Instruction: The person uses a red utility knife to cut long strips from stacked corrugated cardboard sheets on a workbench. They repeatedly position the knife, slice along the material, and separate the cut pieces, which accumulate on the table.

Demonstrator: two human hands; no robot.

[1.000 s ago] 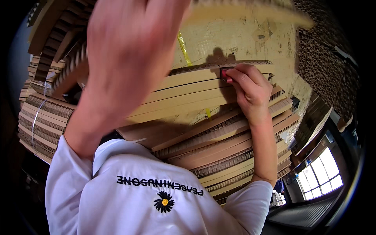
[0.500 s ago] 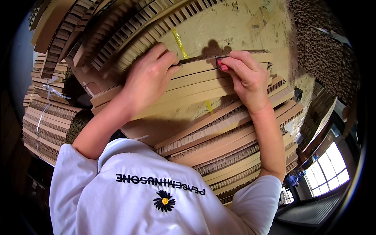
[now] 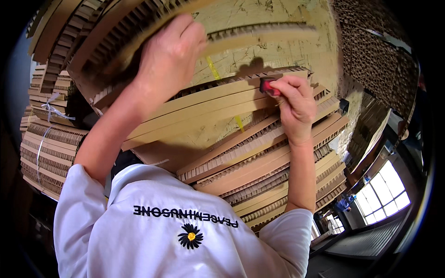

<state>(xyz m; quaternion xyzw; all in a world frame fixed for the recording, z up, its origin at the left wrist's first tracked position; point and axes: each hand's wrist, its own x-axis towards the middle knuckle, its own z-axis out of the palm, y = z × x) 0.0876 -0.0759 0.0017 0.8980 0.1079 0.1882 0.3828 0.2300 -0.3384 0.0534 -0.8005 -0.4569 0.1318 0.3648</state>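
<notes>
The left hand gripped a raised cardboard strip; the right hand pinched a small red tool against the cardboard stack.

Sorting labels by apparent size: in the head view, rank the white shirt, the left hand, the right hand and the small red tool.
1. White shirt
2. Left hand, nearer the camera, so unsure
3. Right hand
4. Red tool

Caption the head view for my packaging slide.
Left hand lifts corrugated cardboard strip; right hand holds small red tool.
</notes>
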